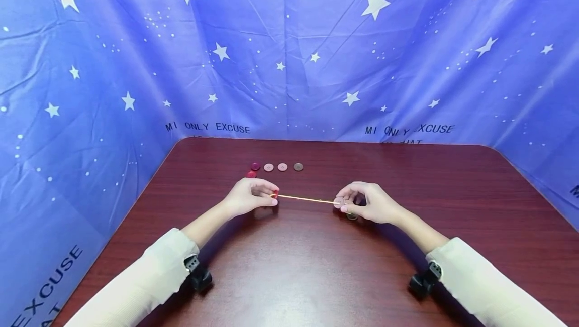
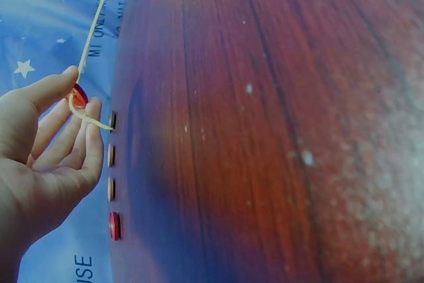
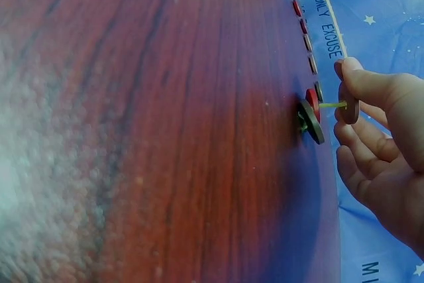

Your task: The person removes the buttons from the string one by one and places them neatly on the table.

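A yellow string [image 1: 307, 199] runs taut between the two hands, just above the table. At its left end my left hand [image 1: 249, 197] pinches a red button [image 2: 80, 96] threaded on it; a loose tail of the string curves past the fingers. My right hand [image 1: 373, 204] pinches the string between thumb and forefinger, beside a dusky pink button [image 1: 339, 203]. Below that hand, a second red button [image 3: 313, 104] and a dark green button [image 3: 309, 122] hang on the string, the green one outermost by a knot.
Beyond the left hand, a row of loose buttons lies on the dark red wooden table [image 1: 280, 266]: a dark red button [image 1: 255, 166], two pale pink buttons [image 1: 269, 167] and a grey-brown button [image 1: 298, 167]. Another red button [image 1: 251, 174] lies by the left hand. Blue star-printed cloth [image 1: 289, 66] surrounds the table.
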`<state>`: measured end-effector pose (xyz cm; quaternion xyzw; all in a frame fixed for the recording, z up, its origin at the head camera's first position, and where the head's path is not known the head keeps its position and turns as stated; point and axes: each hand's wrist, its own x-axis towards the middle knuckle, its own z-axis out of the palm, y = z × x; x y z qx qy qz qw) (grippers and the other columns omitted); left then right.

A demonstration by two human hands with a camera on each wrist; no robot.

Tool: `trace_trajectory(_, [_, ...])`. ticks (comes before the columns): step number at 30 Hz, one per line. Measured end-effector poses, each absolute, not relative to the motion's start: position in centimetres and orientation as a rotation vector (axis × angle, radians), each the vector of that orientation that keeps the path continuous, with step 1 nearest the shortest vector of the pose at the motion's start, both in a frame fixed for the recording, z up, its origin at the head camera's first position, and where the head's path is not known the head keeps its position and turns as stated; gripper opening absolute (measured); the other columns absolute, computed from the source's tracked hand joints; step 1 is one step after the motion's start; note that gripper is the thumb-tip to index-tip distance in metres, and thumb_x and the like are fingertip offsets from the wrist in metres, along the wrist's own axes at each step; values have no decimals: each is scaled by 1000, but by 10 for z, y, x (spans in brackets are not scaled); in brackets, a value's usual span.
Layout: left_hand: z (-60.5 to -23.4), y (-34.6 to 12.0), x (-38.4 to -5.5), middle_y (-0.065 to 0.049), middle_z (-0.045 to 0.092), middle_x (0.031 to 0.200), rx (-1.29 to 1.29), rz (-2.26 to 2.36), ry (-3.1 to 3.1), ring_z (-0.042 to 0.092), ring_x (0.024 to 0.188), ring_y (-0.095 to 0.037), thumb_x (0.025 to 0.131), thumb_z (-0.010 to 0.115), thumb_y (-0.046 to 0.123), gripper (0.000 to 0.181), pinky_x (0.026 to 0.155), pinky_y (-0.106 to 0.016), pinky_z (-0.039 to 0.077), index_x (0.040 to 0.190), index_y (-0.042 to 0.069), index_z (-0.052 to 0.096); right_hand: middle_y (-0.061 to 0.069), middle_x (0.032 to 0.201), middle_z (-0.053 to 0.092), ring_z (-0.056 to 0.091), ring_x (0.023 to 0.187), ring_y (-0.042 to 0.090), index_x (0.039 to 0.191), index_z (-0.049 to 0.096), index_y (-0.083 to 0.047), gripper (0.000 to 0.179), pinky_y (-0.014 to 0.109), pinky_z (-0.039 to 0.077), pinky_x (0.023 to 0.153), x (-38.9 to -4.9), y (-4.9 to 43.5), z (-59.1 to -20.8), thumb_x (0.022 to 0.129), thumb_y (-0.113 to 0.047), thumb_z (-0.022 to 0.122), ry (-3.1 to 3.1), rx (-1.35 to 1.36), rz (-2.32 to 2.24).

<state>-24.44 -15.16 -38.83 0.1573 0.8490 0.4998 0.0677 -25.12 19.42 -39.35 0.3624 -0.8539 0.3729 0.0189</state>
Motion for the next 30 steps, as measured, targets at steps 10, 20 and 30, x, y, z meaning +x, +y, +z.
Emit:
trace_trajectory(10, [-390,-161,-239,-16,74,100,442,1527,2547,70,90,-18,78,78,17,33,78,-23,54,109,5,71,-3,82,66,60,69,3,97,69,-13,19,22,53,65,-248,194,-394,80,-16,77,-2657,1100,1174])
trace_trajectory(20, [-385,-169,-235,-16,73,103,423,1530,2566,71,92,-20,79,78,17,34,79,-24,55,111,5,70,-2,81,66,60,69,3,98,69,-12,18,22,53,64,-248,194,-394,82,-16,76,-2629,1131,1160])
trace_trajectory(30, [-387,-174,-235,-18,73,103,412,1576,2531,67,82,-5,79,77,15,36,77,-22,55,111,2,69,-2,83,67,59,73,3,98,70,-12,19,22,53,64,-247,193,-394,81,-14,76,-2630,1136,1181])
